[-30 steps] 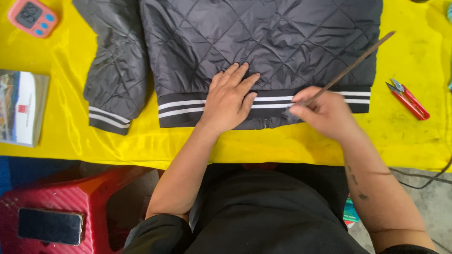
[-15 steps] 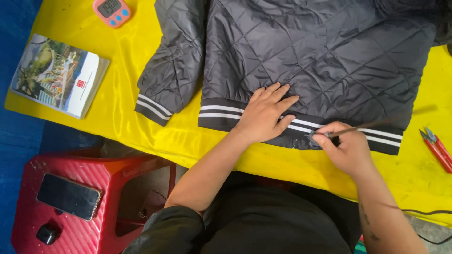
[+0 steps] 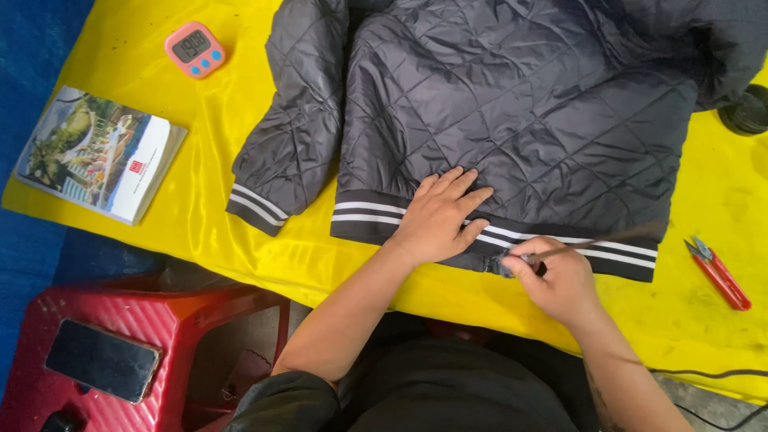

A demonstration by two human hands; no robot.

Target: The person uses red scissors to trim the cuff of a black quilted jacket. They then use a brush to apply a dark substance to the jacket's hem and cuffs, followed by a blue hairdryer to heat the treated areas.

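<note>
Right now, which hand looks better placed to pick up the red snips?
Probably the right hand: the snips lie on its side. But it pinches a thin stick; the left hand presses the jacket.

Your left hand (image 3: 442, 218) is covering part of the striped hem of the grey jacket (image 3: 512, 112), whose top is running off the picture's upper edge. The thin stick (image 3: 596, 243) in your right hand (image 3: 556, 280) is blurring, so its tip is too faint to make out. A dark round thing (image 3: 746, 110) is getting cut off at the right edge, and a black knob (image 3: 60, 421) on the red stool (image 3: 160, 320) is slipping past the bottom edge.
</note>
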